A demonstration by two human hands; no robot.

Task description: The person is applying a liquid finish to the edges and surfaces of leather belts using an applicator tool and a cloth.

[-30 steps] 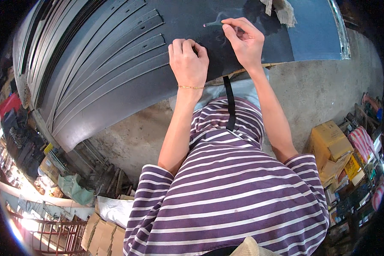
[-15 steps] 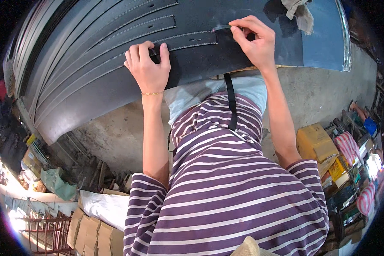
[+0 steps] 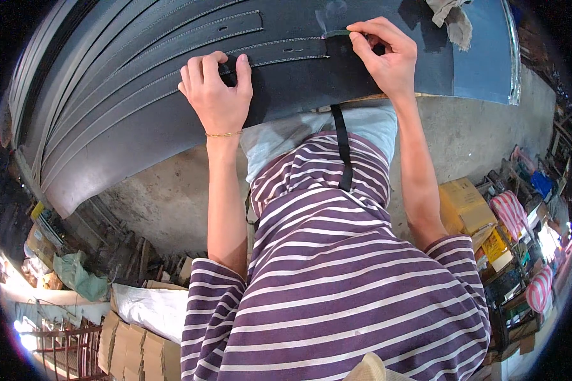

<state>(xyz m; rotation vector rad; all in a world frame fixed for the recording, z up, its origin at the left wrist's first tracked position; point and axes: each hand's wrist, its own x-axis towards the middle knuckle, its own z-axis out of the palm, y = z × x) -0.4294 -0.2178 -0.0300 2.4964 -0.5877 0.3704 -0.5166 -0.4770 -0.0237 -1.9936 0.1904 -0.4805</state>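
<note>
A dark leather-like strap [image 3: 308, 48] with light stitching along both edges and a slot near its end lies on a dark table [image 3: 279, 89]. My left hand [image 3: 216, 92] rests over it, fingers curled and thumb on the strap, holding it down; the fingertips are partly hidden. Between thumb and forefinger, my right hand [image 3: 391, 60] pinches a thin greenish stick [image 3: 339, 32]. The stick's tip meets the far corner of the strap's end, where a wisp of smoke [image 3: 327, 16] rises. Another stitched strap [image 3: 235, 26] lies just beyond.
Several more straps [image 3: 76, 82] fan out to the left. A grey rag [image 3: 450, 22] lies at the table's far right. Below, cardboard boxes [image 3: 467, 206], striped bags [image 3: 510, 213] and stacked card pieces [image 3: 133, 349] stand on the floor around me.
The stick in my right hand now shows more clearly at the strap's corner, with more smoke rising. Both hands have shifted slightly in view; the strap's end sits a little higher.
</note>
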